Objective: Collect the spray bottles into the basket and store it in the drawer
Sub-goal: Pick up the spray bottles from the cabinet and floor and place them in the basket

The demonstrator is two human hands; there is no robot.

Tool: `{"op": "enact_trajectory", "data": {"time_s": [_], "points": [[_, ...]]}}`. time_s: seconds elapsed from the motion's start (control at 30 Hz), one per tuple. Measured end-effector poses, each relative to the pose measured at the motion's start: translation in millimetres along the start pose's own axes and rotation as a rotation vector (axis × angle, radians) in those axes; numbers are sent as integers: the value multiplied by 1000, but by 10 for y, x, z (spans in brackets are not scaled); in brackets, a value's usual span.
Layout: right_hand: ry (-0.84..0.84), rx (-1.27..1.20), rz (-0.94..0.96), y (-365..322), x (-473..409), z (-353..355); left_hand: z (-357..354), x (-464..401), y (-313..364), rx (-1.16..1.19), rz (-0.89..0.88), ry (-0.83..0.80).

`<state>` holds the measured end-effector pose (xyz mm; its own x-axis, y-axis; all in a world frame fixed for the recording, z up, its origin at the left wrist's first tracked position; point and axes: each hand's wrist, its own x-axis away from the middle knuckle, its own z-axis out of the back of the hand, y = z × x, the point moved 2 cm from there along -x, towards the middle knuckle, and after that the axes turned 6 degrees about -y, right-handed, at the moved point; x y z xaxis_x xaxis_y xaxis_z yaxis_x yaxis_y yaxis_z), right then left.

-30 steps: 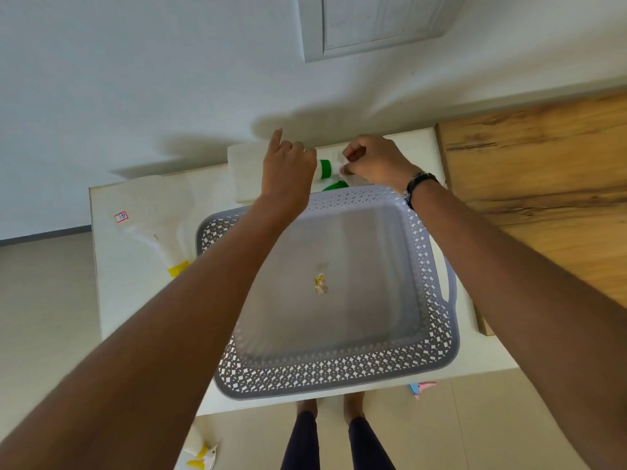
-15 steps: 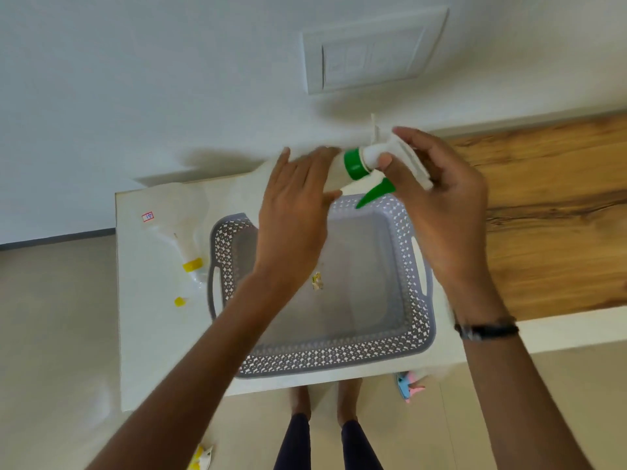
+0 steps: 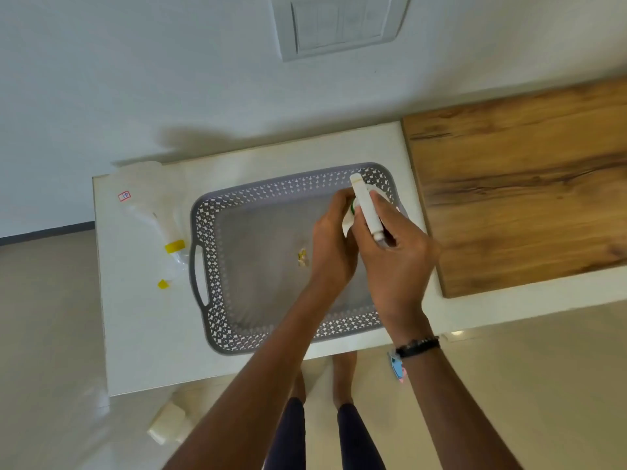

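A grey perforated basket (image 3: 200, 276) stands on the white table (image 3: 135, 334). Above its right half, both hands hold a white spray bottle with a green collar (image 3: 364, 206). My right hand (image 3: 397, 262) grips the sprayer head, and my left hand (image 3: 334, 242) is wrapped around the bottle body, which is mostly hidden. A clear spray bottle with a yellow collar (image 3: 156, 212) lies on the table left of the basket. A small yellowish scrap (image 3: 302, 258) lies on the basket floor.
A wooden countertop (image 3: 526, 191) adjoins the table on the right. A wall with a switch plate (image 3: 339, 25) rises behind. On the floor lie a white bottle (image 3: 166, 425) at front left and a blue-pink object (image 3: 397, 366) by the table's front edge. My feet stand below.
Both hands lifted the green-collared bottle from the table's back edge and carried it toward me, down over the basket's right side. The view pulled back.
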<state>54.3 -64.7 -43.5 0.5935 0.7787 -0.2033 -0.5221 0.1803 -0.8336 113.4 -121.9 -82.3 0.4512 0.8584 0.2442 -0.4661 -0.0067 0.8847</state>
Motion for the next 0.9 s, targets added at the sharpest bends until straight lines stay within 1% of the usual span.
{"op": "enact_trajectory", "data": {"time_s": [0.13,0.23,0.33,0.43,0.5,0.57,0.63,0.7,0.73,0.8,0.83,0.87,0.9], "points": [[37,10,-49,70,-146,-22,6,-133,-14,-21,-38,-45],[58,-10,-59,74,-209,-13,-4,-223,-54,-20,-142,-98],[53,27,-59,64,-209,-9,-1,-227,-103,-50,-169,-89],[25,72,-42,82,-139,14,38,-170,-112,-28,-128,-96],[-35,88,-60,149,-79,47,95,-135,-111,-11,-82,-107],[-100,2,-159,229,39,104,174,-69,-137,-27,-48,-128],[-107,-69,-242,305,253,186,274,96,-206,-83,-24,-138],[-115,-36,-282,364,576,257,383,388,-362,-177,4,-131],[-169,-8,-285,397,768,271,429,582,-466,-213,23,-154],[-399,74,-237,483,1150,247,504,1036,-703,-280,87,-247],[-532,150,-164,544,1326,225,539,1259,-817,-319,115,-287],[-632,238,-67,611,1472,204,575,1455,-921,-384,107,-306],[-681,312,20,671,1559,188,598,1602,-1015,-478,59,-316]]}}
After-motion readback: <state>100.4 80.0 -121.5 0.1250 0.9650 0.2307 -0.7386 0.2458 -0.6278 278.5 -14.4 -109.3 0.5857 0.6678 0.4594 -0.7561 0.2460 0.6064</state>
